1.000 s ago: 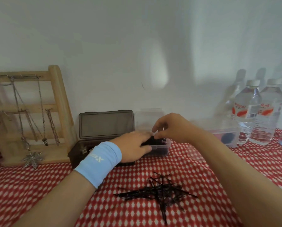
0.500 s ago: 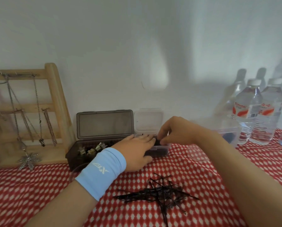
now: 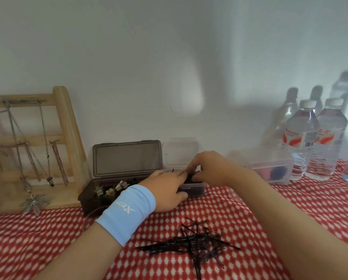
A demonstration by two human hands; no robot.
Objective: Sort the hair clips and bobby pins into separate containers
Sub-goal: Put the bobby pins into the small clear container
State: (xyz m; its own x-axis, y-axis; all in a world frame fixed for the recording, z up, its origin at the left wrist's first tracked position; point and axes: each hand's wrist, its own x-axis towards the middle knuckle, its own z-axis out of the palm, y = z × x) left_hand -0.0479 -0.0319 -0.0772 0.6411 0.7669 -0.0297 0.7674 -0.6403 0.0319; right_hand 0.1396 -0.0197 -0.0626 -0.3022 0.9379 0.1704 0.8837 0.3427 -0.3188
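Since one second ago the left hand has slid to the right, off the dark box, so the hair clips inside it now show. The right hand has come a little closer to the left one.

On the left wrist sits a light blue wristband with white letters that seem to read XTEP, upside down for the camera. Two water bottles at the right carry red and white labels; their small writing is too blurred to read.

The left hand holds the small clear container, with the thumb on its front wall and the fingers laid across its top. The right hand's thumb and fingertips are closed together on a dark bundle of bobby pins at the container's opening. I cannot tell which way this bundle points.

More pins lie as a loose pile of bobby pins on the red and white tablecloth, nearer to the camera. Most of them lie with the long axis from left to right, and several cross them, pointing toward the camera.

The clear container stands just beside the dark box, on its right, and both lids stand open against the wall.
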